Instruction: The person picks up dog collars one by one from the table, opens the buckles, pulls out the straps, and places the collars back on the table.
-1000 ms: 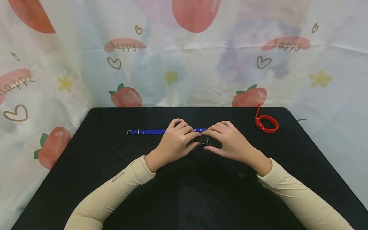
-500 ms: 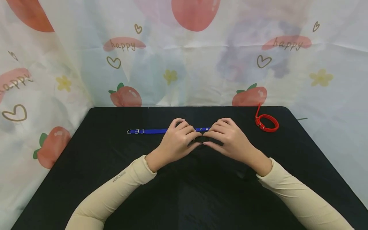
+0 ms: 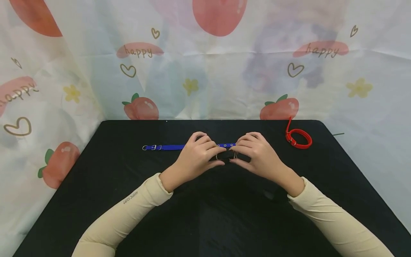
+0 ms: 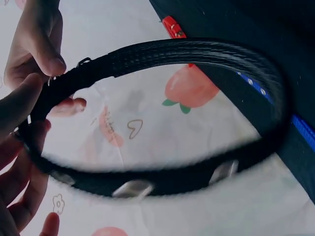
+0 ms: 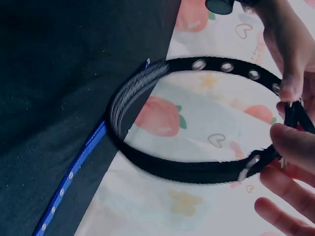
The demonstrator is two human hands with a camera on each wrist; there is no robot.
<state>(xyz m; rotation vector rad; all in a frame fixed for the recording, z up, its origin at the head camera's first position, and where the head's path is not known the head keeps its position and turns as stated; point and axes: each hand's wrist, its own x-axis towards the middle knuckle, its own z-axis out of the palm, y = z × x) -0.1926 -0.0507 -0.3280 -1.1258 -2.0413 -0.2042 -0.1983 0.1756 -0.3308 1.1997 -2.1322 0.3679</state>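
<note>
A black collar is bent into a large loop, its band studded with metal eyelets. My left hand pinches the band between thumb and fingers. Opposite it, my right hand grips the buckle end, where the metal buckle shows in the right wrist view. The strap passes between both sets of fingertips, which partly cover the buckle. The loop extends away from the hands toward the blue collar and is blurred along one side in the left wrist view.
A blue collar lies straight across the black-covered table, just beyond my hands and partly hidden by them. At the back right a red collar lies coiled, its tail reaching the table's far edge. A printed cloth hangs behind.
The fingertips of both hands came together half a second ago and are slightly apart now. The metal fitting at my right fingertips went out of sight and shows again. The other collars have not moved.
</note>
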